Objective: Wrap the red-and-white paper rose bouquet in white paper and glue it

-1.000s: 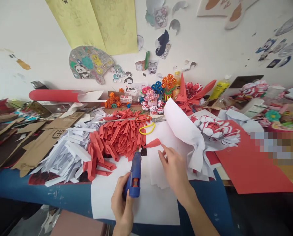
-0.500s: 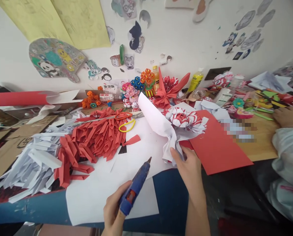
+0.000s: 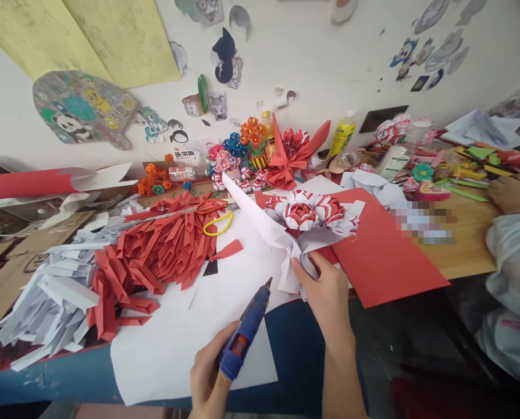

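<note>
My left hand (image 3: 207, 375) is closed round the handle of a blue glue gun (image 3: 246, 329), whose nozzle points up and to the right. My right hand (image 3: 325, 291) grips the gathered base of a white paper wrap (image 3: 264, 227) that holds red-and-white paper flowers (image 3: 306, 210). The wrap lies partly on a white sheet (image 3: 177, 343) and partly on a red sheet (image 3: 386, 256). The glue gun's tip is a short way left of my right hand.
Piles of folded red strips (image 3: 168, 244) and white strips (image 3: 50, 297) lie to the left. Orange scissors (image 3: 207, 206) and a yellow loop (image 3: 218, 224) rest behind. Paper flowers and bottles line the wall. Another person's hand (image 3: 513, 192) and sleeve are at the right.
My right hand moved right, from the small red piece to the white wrap's base, and gathered it. The glue gun swung from pointing away to tilting right. The view shifted right.
</note>
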The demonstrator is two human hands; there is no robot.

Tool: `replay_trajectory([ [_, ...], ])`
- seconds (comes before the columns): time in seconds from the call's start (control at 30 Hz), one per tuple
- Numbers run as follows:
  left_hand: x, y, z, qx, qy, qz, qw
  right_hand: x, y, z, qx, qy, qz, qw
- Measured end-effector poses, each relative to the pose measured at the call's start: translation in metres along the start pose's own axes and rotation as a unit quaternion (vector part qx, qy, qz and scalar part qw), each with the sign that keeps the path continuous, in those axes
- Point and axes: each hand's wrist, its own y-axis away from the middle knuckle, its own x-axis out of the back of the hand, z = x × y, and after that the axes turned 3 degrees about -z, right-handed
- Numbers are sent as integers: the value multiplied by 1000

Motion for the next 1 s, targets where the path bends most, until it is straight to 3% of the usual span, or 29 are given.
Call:
replay_trajectory([
  [0.13,-4,0,0,16,23,-12,1000,-1,9,-3,39,59,3,997],
  [0.33,-14,-8,-3,-2,22,-33,999,-6,13,0,94,60,-7,994],
  [0.67,-29,-16,7,20,4,-45,999,-4,10,7,76,0,-31,997],
  [1.0,-24,-22,3,1,-25,-84,996,-10,11,7,84,-54,6,995],
])
